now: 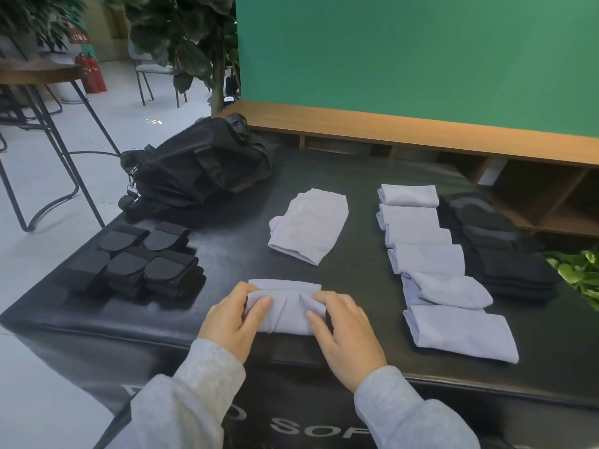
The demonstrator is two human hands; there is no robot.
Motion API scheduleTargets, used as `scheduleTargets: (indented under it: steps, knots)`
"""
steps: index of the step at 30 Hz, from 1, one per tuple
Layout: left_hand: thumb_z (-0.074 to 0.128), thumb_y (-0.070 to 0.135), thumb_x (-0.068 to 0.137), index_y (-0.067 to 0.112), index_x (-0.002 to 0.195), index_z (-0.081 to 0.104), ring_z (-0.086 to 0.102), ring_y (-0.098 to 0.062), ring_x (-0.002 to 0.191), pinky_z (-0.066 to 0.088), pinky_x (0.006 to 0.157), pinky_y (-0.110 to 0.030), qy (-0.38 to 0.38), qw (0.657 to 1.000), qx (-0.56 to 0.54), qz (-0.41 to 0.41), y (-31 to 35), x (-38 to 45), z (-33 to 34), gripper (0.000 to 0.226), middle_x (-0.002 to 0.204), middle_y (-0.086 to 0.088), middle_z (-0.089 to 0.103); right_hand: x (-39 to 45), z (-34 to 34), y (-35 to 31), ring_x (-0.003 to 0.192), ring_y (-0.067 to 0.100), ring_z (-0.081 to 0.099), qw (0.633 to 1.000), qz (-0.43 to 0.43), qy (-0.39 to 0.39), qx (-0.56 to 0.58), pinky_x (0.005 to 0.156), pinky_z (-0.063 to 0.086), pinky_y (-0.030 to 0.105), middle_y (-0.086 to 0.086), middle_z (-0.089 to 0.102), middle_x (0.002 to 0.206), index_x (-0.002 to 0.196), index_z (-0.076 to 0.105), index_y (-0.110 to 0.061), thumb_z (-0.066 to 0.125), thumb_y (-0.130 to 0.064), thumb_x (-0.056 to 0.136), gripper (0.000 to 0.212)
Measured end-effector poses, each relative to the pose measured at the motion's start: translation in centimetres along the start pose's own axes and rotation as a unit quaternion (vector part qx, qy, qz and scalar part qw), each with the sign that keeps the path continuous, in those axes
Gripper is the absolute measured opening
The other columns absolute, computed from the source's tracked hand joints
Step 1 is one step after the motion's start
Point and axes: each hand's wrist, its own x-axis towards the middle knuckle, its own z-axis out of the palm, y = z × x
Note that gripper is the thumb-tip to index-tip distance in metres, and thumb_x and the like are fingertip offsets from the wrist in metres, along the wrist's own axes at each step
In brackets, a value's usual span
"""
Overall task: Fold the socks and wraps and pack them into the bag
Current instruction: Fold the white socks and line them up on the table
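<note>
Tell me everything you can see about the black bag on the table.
The bag is black, of a soft, slightly shiny cloth as it looks. It lies slumped and creased at the table's far left corner, beyond the black wraps. Flat straps cross its top, and a metal clasp with a rolled strap hangs at its left end. Neither hand touches it. Whether it is open cannot be told.

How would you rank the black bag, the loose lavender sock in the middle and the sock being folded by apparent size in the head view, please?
1. black bag, though farthest away
2. middle lavender sock
3. sock being folded, partly hidden by the left hand and right hand
</note>
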Motion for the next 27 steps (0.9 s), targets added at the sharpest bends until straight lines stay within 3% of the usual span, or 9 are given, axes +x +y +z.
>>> scheduleTargets:
  steps: [3, 8, 13, 16, 23, 25, 27]
  knots:
    - [0.048, 0.033, 0.093, 0.024, 0.09, 0.048, 0.05, -0.008, 0.075, 0.032, 0.056, -0.013, 0.01, 1.0, -0.009, -0.022, 0.3, 0.2, 0.0, 0.01, 0.084, 0.009, 0.053, 0.6, 0.1, -0.3, 0.096, 0.019, 0.049, 0.998, 0.053, 0.002, 0.02, 0.085, 0.043, 0.034, -0.006, 0.053, 0.104, 0.108, 0.047, -0.031, 0.039, -0.042, 0.096, 0.018]
    - [0.045, 0.038, 0.094, 0.021, 0.091, 0.048, 0.05, -0.009, 0.075, 0.033, 0.056, -0.018, 0.026, 0.998, -0.014, -0.057, 0.3, 1.3, 0.2, 0.017, 0.082, 0.005, 0.055, 2.1, 0.1, -1.0, 0.085, 0.016, 0.056, 0.988, 0.114, 0.024, 0.098, 0.079, 0.048, 0.039, -0.006, 0.06, 0.087, 0.096, 0.049, -0.024, 0.04, -0.04, 0.096, 0.019]
    - [0.042, 0.041, 0.095, 0.02, 0.093, 0.048, 0.051, -0.013, 0.077, 0.033, 0.059, -0.023, 0.047, 0.995, 0.022, -0.087, 0.4, 3.0, 0.4, 0.021, 0.083, 0.004, 0.055, 3.4, 0.1, -1.8, 0.078, 0.02, 0.056, 0.987, 0.15, 0.04, 0.029, 0.071, 0.047, 0.035, -0.004, 0.057, 0.08, 0.087, 0.046, -0.017, 0.036, -0.041, 0.097, 0.028]
    - [0.039, 0.043, 0.096, 0.022, 0.099, 0.05, 0.053, -0.015, 0.084, 0.036, 0.065, -0.025, 0.051, 0.992, 0.035, -0.107, 0.5, 4.0, 0.5, 0.024, 0.09, 0.005, 0.058, 4.1, 0.0, -2.0, 0.077, 0.02, 0.056, 0.986, 0.161, 0.041, -0.016, 0.068, 0.045, 0.032, -0.003, 0.056, 0.08, 0.088, 0.045, -0.018, 0.033, -0.04, 0.098, 0.028]
    - [0.04, 0.042, 0.096, 0.022, 0.094, 0.046, 0.049, -0.012, 0.068, 0.03, 0.051, -0.024, 0.051, 0.984, 0.134, -0.11, 0.4, 5.1, 0.5, 0.021, 0.077, 0.006, 0.055, 4.5, 0.5, -1.8, 0.079, 0.02, 0.057, 0.982, 0.16, 0.064, -0.078, 0.067, 0.043, 0.03, -0.004, 0.059, 0.088, 0.102, 0.043, -0.022, 0.034, -0.042, 0.098, 0.022]
    - [0.045, 0.036, 0.095, 0.023, 0.095, 0.045, 0.049, -0.012, 0.071, 0.033, 0.056, -0.024, 0.076, 0.987, 0.11, -0.091, 0.2, 4.8, 0.7, 0.013, 0.083, 0.006, 0.051, 4.1, 0.5, -1.7, 0.08, 0.016, 0.054, 0.983, 0.154, 0.101, -0.028, 0.069, 0.044, 0.029, -0.009, 0.052, 0.094, 0.105, 0.041, -0.023, 0.041, -0.037, 0.097, 0.016]
    - [0.051, 0.025, 0.093, 0.022, 0.099, 0.048, 0.049, -0.013, 0.085, 0.038, 0.071, -0.025, 0.11, 0.99, 0.067, -0.051, -0.2, 4.4, 1.0, 0.008, 0.101, 0.004, 0.048, 3.7, 0.9, -1.2, 0.086, 0.014, 0.052, 0.981, 0.122, 0.153, -0.009, 0.071, 0.045, 0.028, -0.01, 0.044, 0.099, 0.108, 0.047, -0.021, 0.047, -0.026, 0.096, 0.013]
